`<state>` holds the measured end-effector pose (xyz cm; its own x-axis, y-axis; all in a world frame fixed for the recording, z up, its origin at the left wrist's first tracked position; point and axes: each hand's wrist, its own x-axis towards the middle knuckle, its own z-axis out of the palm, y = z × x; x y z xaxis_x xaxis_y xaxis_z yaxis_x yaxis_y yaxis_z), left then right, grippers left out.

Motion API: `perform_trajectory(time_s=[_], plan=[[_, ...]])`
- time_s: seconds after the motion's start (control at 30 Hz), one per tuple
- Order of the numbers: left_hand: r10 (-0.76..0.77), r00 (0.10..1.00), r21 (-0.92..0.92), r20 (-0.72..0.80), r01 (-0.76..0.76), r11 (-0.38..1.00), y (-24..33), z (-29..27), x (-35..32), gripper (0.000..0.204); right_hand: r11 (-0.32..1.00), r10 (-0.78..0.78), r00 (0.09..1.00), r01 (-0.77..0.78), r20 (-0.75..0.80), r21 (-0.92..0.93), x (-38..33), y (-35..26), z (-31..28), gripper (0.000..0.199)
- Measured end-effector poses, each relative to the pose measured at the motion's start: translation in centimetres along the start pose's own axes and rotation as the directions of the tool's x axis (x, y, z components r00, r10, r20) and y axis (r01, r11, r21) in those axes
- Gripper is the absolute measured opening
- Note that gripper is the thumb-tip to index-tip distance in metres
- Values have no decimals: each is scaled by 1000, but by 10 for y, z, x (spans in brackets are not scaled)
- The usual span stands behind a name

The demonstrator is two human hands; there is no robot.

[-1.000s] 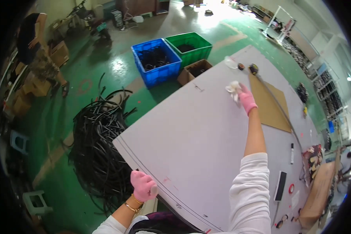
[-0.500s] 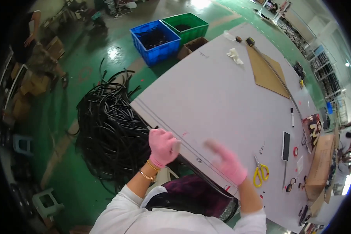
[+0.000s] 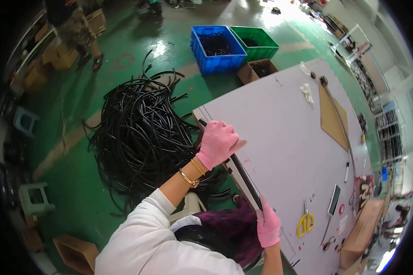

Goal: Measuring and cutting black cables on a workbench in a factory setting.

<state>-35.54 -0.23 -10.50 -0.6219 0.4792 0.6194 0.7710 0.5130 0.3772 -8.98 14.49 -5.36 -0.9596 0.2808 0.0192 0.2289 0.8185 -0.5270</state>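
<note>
Both my hands wear pink gloves. My left hand [image 3: 218, 143] is closed around a black hose [image 3: 241, 172] that lies along the near edge of the white table [image 3: 280, 123]. My right hand [image 3: 267, 225] grips the same hose further along, close to my body. The hose runs straight between the two hands. Its far end sticks out past my left hand toward the table corner. A big tangled heap of black hoses [image 3: 140, 137] lies on the green floor just left of my left hand.
A blue crate [image 3: 217, 49], a green crate [image 3: 253, 42] and an open cardboard box [image 3: 257, 71] stand beyond the table. On the table lie a brown cardboard sheet [image 3: 331, 120], a white rag [image 3: 307, 93], yellow scissors [image 3: 304, 222] and a black bar [image 3: 334, 200]. A person stands far left.
My right hand came back from the far rag to the near edge and took hold of the hose. My left hand closed on it too. The view turned toward the hose heap.
</note>
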Motion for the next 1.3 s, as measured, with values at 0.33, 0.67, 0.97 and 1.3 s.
perform_trajectory(time_s=[0.33,0.67,0.97,1.3], plan=[[10,991,-156,133,11,988,-36,-7,1,30,988,-58,996,48,68,145,34,7,19,43],[15,961,-152,277,29,988,-54,0,20,40,955,159,972,-195,170,222,36,37,18,44],[-69,991,-213,114,93,973,-57,8,14,35,827,376,901,-432,217,360,46,24,12,48],[-138,985,-254,106,161,954,-56,16,10,25,689,601,767,-640,224,340,60,1,14,41]])
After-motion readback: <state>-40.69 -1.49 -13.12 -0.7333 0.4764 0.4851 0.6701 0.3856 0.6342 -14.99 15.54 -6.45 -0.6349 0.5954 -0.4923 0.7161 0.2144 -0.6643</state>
